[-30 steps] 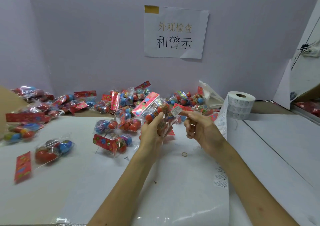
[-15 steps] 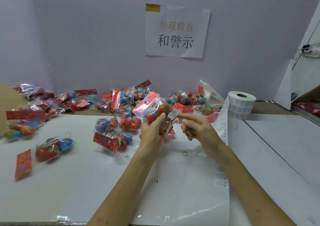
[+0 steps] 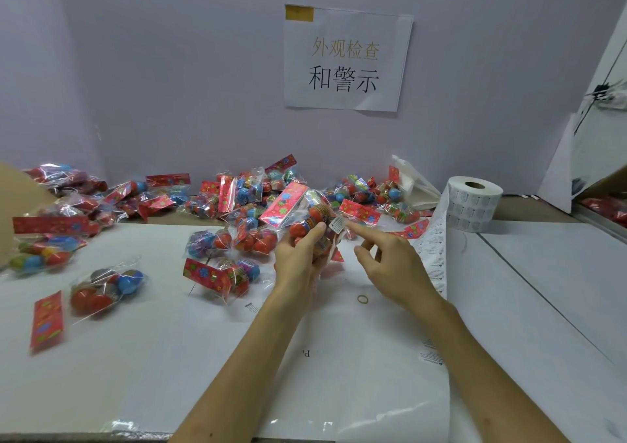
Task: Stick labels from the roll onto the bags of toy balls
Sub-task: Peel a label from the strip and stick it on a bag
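Note:
My left hand (image 3: 298,259) grips a clear bag of toy balls (image 3: 310,217) with a red header card, held up over the middle of the table. A small white label (image 3: 337,224) lies on the bag's upper right side. My right hand (image 3: 390,262) has its index fingertip against that label, with the other fingers spread apart. The white label roll (image 3: 473,203) stands at the back right, and its backing strip (image 3: 434,256) trails toward me past my right wrist.
Many more ball bags (image 3: 237,205) are heaped along the back wall and spread to the left (image 3: 105,290). A rubber band (image 3: 362,299) lies on the white sheet (image 3: 339,374) under my arms. A paper sign (image 3: 346,59) hangs on the wall.
My right hand carried the label from its pinched fingers onto the bag. Its fingers have opened and the index finger now touches the label. The left hand kept hold of the bag.

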A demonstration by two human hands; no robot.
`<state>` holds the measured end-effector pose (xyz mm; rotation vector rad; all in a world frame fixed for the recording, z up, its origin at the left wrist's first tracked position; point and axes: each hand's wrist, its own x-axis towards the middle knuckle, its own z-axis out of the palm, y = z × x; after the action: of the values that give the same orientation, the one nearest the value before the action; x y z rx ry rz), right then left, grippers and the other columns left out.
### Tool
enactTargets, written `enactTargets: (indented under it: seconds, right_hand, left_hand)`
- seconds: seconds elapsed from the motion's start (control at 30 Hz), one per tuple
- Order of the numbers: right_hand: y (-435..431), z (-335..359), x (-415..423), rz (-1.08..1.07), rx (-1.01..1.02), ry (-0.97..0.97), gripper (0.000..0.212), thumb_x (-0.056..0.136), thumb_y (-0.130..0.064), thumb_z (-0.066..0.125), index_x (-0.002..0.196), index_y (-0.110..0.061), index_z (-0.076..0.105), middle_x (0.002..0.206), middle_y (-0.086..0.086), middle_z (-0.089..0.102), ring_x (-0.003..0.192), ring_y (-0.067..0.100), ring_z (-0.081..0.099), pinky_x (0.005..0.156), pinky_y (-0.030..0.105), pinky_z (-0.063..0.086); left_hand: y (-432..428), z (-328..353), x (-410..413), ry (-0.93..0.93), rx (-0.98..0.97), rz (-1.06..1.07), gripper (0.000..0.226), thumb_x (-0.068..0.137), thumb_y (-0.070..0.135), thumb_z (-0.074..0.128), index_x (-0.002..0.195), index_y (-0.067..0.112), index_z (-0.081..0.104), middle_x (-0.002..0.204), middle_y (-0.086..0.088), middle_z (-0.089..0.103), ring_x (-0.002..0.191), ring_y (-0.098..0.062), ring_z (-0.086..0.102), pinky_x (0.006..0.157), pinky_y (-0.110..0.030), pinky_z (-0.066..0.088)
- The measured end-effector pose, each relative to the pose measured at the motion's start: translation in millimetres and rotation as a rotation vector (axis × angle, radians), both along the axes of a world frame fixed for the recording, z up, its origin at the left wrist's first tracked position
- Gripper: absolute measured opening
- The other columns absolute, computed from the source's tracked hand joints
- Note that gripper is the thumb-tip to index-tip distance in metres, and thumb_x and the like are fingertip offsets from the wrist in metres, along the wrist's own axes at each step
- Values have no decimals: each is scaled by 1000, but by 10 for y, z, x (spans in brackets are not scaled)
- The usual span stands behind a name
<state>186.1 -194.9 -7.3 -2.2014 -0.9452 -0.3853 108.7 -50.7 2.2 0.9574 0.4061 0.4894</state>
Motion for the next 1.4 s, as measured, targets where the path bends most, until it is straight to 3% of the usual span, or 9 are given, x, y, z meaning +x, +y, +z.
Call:
enactTargets:
  seconds: [0.1, 0.2, 0.33, 0.47, 0.63, 0.77, 0.9, 1.17, 1.4]
  right_hand:
    - [-22, 13, 36, -81, -4, 111, 55, 101, -27, 57, 153, -31, 41, 86, -11, 61, 69, 5, 55, 74, 31, 53]
    - [-59, 101, 53, 18, 272, 323, 40, 101, -28, 59, 141, -26, 56, 87, -1, 67, 68, 10, 60, 67, 27, 49]
    - [-11, 182, -25, 166, 406, 493, 34, 96, -39, 66, 128, -29, 61, 96, 1, 70, 71, 11, 68, 63, 23, 48]
    - [28, 121, -55, 132, 414, 443, 30, 92, -33, 73, 119, -24, 64, 96, 1, 69, 67, 8, 66, 57, 18, 49]
    - [0, 103, -34, 111, 447, 422, 14, 90, -27, 76, 100, -20, 68, 84, -1, 67, 60, 8, 64, 58, 19, 51]
    - [-3, 120, -40, 180, 518, 500, 13, 94, -26, 70, 90, -14, 72, 74, -4, 71, 62, 18, 67, 63, 28, 58]
    - [-14, 136, -21, 194, 578, 585, 17, 97, -23, 66, 91, -8, 73, 77, 4, 74, 67, 25, 70, 66, 34, 61]
    - [1, 144, -55, 179, 553, 524, 21, 99, -22, 64, 96, -2, 72, 71, -5, 69, 66, 22, 67, 69, 41, 59]
    - [13, 164, -119, 202, 525, 526, 11, 90, -22, 75, 96, -13, 71, 75, -4, 70, 64, 21, 69, 67, 39, 60]
  left_hand:
    - [14, -11, 7, 20, 42, -6, 44, 94, 20, 73, 134, 7, 59, 122, -18, 71, 114, -41, 68, 98, -62, 54]
    - [11, -21, 6, 8, 63, -35, 44, 94, 20, 73, 134, 7, 59, 118, -18, 73, 105, -39, 72, 91, -62, 57]
    - [2, -23, -22, -40, 127, -107, 31, 96, 18, 69, 125, 10, 66, 112, -15, 76, 103, -35, 74, 85, -43, 60]
    - [-31, -45, -36, -65, 222, -221, 24, 95, 15, 69, 119, 12, 68, 104, -8, 79, 97, -26, 76, 78, -36, 61]
    - [-71, -20, -61, -44, 310, -270, 48, 85, 14, 81, 128, 10, 61, 107, -6, 77, 99, -23, 76, 76, -28, 59]
    - [-71, -14, -65, -48, 312, -258, 54, 80, 10, 85, 129, 10, 62, 107, -9, 77, 97, -23, 76, 74, -26, 58]
    - [-62, -2, -67, -42, 272, -270, 56, 80, 5, 84, 130, 8, 59, 108, -9, 76, 95, -23, 76, 75, -27, 60]
    - [-89, 0, -55, -43, 254, -221, 53, 85, 18, 81, 133, 8, 60, 117, -13, 73, 100, -25, 75, 81, -35, 63]
    - [-52, -1, -61, -41, 262, -209, 40, 86, 13, 79, 124, 10, 66, 108, -10, 78, 98, -29, 76, 76, -35, 62]
